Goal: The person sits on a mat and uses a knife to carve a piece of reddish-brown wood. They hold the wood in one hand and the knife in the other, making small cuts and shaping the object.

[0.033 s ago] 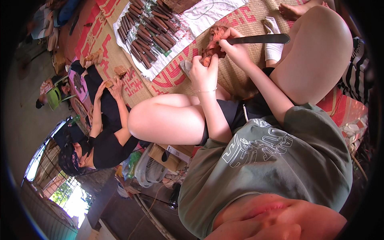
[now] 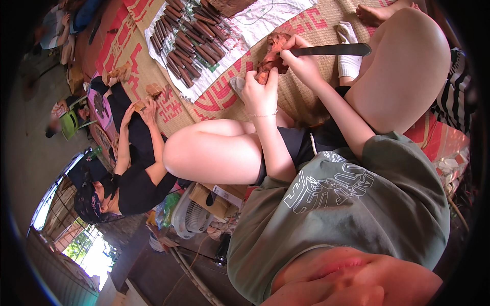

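A reddish-brown carved wooden piece of uneven shape is held between my hands, above the woven mat. My left hand is closed on its near end, thumb and fingers pinching it. My right hand grips a carving tool with a long, dark, flat handle that sticks out to the right. The tool's working end is hidden by my fingers and the wood. Below my left hand, a bit of grey cloth shows on the mat.
Several wooden-handled tools lie in rows on a white sheet ahead. A brown block stands behind them. To the left, a co-worker in black holds a wooden piece. A fan lies beside my left knee.
Hardly anything differs. My right hand and the carving tool have shifted very slightly to the right; my left hand keeps its hold on the wooden piece.
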`<state>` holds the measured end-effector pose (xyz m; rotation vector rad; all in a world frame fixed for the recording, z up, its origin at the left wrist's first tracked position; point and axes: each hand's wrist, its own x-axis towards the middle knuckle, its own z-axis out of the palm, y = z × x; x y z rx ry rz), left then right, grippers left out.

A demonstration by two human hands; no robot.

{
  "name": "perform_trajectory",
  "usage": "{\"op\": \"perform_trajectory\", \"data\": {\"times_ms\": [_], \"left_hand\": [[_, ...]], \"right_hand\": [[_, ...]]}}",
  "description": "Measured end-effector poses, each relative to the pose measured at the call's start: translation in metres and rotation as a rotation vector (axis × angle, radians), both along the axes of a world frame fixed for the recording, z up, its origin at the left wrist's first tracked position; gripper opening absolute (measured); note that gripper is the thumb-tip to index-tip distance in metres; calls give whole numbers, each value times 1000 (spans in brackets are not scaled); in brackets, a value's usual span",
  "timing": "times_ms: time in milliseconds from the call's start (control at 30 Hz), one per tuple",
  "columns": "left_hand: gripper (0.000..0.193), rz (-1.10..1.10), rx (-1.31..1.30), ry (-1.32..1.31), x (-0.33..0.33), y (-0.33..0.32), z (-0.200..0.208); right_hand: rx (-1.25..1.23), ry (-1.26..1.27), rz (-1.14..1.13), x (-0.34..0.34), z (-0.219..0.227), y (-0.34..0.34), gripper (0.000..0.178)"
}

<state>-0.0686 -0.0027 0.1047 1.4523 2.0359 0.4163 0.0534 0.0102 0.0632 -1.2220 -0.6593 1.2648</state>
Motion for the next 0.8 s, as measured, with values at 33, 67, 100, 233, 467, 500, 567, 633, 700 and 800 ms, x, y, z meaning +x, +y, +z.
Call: {"op": "perform_trajectory", "data": {"times_ms": [33,67,100,233,467,500,567,633,700,800], "left_hand": [[42,3,17,-2,1,1,2],[41,5,34,-3,1,4,7],[40,8,51,-5,1,6,9],[35,-52,153,-111,-7,7,1],[39,-183,308,-20,-9,6,3],[40,-216,351,38,-11,6,2],[40,-174,289,-3,-15,6,5],[39,-147,237,-28,-18,6,5],[40,-191,281,-13,-20,5,4],[41,-226,289,-41,-16,6,7]], "right_hand": [[10,2,1,1,-1,0,9],[20,4,2,2,-1,1,9],[35,2,15,2,0,2,10],[70,-65,10,3,17,7,13],[44,176,109,15,14,10,11],[83,96,91,15,7,10,13],[89,59,102,17,2,11,15],[81,-2,103,17,2,10,19],[98,-70,87,16,1,10,20],[55,-130,169,16,-2,10,20]]}}
